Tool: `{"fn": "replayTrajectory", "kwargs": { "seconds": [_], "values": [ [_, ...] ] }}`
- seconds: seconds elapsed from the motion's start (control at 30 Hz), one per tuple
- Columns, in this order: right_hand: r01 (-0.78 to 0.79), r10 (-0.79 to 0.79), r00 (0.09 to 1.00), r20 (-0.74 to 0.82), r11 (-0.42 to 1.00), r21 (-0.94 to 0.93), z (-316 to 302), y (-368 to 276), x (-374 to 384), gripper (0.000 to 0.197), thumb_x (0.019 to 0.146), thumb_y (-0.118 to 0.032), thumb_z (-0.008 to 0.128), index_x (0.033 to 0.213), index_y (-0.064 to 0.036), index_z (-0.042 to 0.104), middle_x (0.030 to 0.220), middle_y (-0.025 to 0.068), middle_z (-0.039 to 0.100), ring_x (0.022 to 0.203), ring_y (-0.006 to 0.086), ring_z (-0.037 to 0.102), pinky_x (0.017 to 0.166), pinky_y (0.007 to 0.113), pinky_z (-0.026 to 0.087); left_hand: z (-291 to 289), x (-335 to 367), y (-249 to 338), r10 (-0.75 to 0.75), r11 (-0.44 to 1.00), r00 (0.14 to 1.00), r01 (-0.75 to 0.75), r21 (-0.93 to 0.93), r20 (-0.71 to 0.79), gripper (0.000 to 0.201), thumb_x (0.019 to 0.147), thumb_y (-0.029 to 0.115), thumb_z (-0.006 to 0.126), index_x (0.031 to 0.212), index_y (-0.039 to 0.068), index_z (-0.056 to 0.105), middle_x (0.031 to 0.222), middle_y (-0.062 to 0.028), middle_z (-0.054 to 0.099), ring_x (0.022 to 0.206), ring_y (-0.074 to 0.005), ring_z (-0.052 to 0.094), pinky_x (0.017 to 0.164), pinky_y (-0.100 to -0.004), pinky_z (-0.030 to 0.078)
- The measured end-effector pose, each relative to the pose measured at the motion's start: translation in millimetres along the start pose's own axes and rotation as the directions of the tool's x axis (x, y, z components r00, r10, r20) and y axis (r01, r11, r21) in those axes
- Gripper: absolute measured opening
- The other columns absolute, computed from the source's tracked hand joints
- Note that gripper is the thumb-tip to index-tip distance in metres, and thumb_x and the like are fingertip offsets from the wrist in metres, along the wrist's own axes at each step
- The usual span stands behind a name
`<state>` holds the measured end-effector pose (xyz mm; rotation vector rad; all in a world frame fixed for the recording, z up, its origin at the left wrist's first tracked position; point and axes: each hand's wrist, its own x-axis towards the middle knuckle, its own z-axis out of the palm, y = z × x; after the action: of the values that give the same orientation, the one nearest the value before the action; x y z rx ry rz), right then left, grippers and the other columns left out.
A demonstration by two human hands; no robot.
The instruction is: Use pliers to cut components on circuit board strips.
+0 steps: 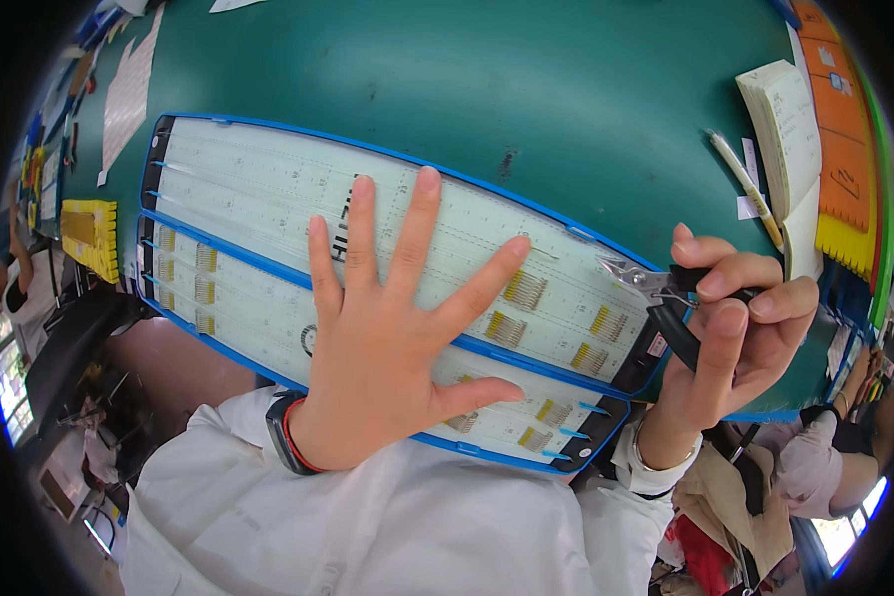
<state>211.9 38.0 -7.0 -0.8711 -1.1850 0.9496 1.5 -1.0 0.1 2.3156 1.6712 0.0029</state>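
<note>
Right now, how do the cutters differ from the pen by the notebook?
The cutters are held in your right grip; the pen lies beside the notebook. The cutters have black handles and a metal head; the pen is pale. The cutters branch into two handles; the pen is one slim rod. Both show right of centre.

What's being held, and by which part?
Right hand: black-handled metal pliers, gripped by the handles. Left hand: nothing held; it is spread, palm down, over the long blue-edged white case.
</note>
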Motion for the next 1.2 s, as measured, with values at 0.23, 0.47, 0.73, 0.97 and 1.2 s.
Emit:
{"fn": "replayTrajectory", "kwargs": {
  "seconds": [0.23, 0.47, 0.73, 0.97, 1.2],
  "values": [
    [-0.044, 0.064, 0.981, 0.183, 0.993, -0.110, 10, 0, 7, 0.029, 0.090, -0.018, 0.062, 0.097, -0.0072, 0.036, 0.087, 0.0139, 0.054, 0.089, 0.0320, 0.062, 0.091, 0.050, 0.047, 0, 0, 0, -0.016, 1.000, 1.000, 0.016, -0.022, 0.011, 0.086, 0.064, 0.085, 0.042, 0.135, 0.035, 0.050, 0.151, -0.0248, 0.018, 0.134, -0.0545, 0.017, 0.100, -0.0712, 0.012],
    [-0.089, 0.103, 0.976, 0.194, 0.993, -0.077, 11, 3, 5, 0.028, 0.090, -0.017, 0.061, 0.098, -0.0069, 0.036, 0.086, 0.0137, 0.053, 0.089, 0.0323, 0.062, 0.091, 0.049, 0.047, 0, -1, -2, -0.008, 1.000, 1.000, 0.008, -0.025, 0.020, 0.086, 0.066, 0.086, 0.038, 0.134, 0.036, 0.050, 0.151, -0.0252, 0.019, 0.134, -0.0541, 0.018, 0.100, -0.0701, 0.011],
    [-0.079, 0.097, 0.976, 0.194, 0.992, -0.097, 10, 5, 6, 0.024, 0.093, -0.017, 0.055, 0.097, -0.0067, 0.034, 0.087, 0.0135, 0.051, 0.091, 0.0325, 0.062, 0.092, 0.049, 0.047, -1, 0, -1, -0.003, 1.000, 0.999, 0.004, -0.013, 0.032, 0.085, 0.067, 0.086, 0.038, 0.134, 0.036, 0.050, 0.151, -0.0257, 0.019, 0.134, -0.0545, 0.017, 0.100, -0.0702, 0.011],
    [-0.093, 0.104, 0.982, 0.158, 0.993, -0.076, 10, 2, 6, 0.022, 0.093, -0.016, 0.054, 0.096, -0.0068, 0.034, 0.085, 0.0131, 0.052, 0.089, 0.0315, 0.062, 0.091, 0.049, 0.048, -3, 0, 0, -0.013, 1.000, 0.999, 0.014, -0.018, 0.045, 0.085, 0.066, 0.086, 0.038, 0.135, 0.036, 0.050, 0.151, -0.0260, 0.018, 0.134, -0.0547, 0.016, 0.101, -0.0702, 0.011],
    [-0.122, 0.130, 0.987, 0.094, 0.989, -0.087, 15, 4, 3, 0.019, 0.092, -0.007, 0.052, 0.091, -0.0062, 0.033, 0.077, 0.0124, 0.053, 0.082, 0.0298, 0.064, 0.084, 0.047, 0.052, -1, 0, -1, -0.013, 1.000, 0.999, 0.013, -0.005, 0.041, 0.085, 0.067, 0.086, 0.038, 0.135, 0.036, 0.050, 0.151, -0.0260, 0.018, 0.134, -0.0546, 0.016, 0.100, -0.0703, 0.011]
  ]
}}
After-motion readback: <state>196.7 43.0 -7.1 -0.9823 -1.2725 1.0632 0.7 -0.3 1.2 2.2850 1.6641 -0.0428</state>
